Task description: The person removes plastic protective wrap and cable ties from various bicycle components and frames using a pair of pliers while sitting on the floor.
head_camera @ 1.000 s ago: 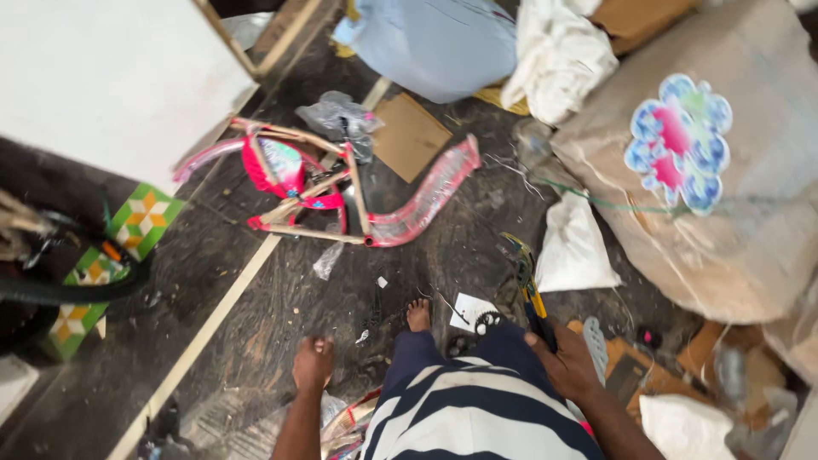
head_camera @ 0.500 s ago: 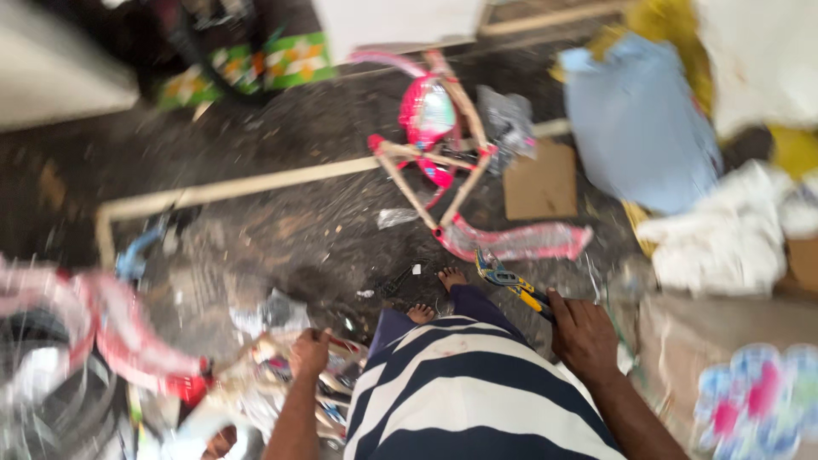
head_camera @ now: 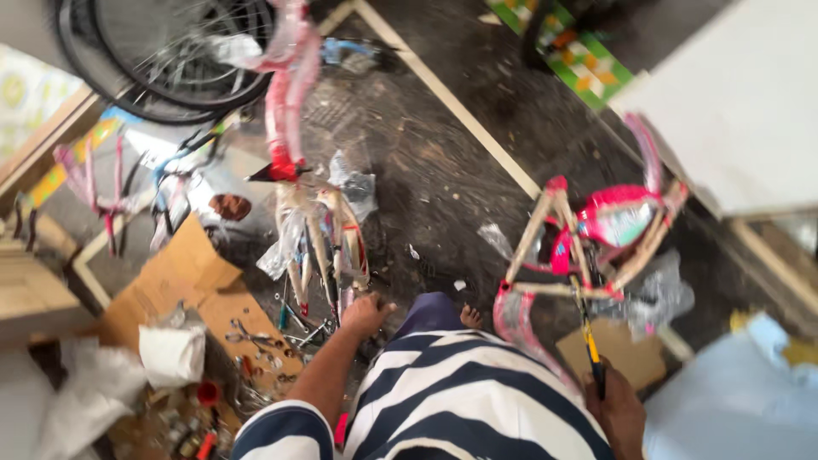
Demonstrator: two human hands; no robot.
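Note:
My left hand [head_camera: 365,313] hangs low with its fingers curled, just below a wrapped pink and cream bicycle part [head_camera: 328,247] lying on the dark floor; whether it touches it is unclear. My right hand [head_camera: 615,409] is closed around a tool with a yellow and black shaft [head_camera: 588,336] that points up toward a pink and cream child's bicycle frame [head_camera: 596,234] lying on the floor at the right. My striped shirt fills the bottom centre. A bare foot [head_camera: 470,317] shows beside the frame.
Bicycle wheels [head_camera: 162,60] lean at top left with a pink wrapped fender [head_camera: 285,94]. Flattened cardboard [head_camera: 196,281] at left carries pliers and small parts [head_camera: 256,341]. A white board [head_camera: 741,111] stands at the right, a light blue sheet [head_camera: 741,400] at bottom right.
The view has swung around strongly: the bicycle frame now lies to the right and the wheels and cardboard have come into sight. My left hand has reached forward toward the wrapped part.

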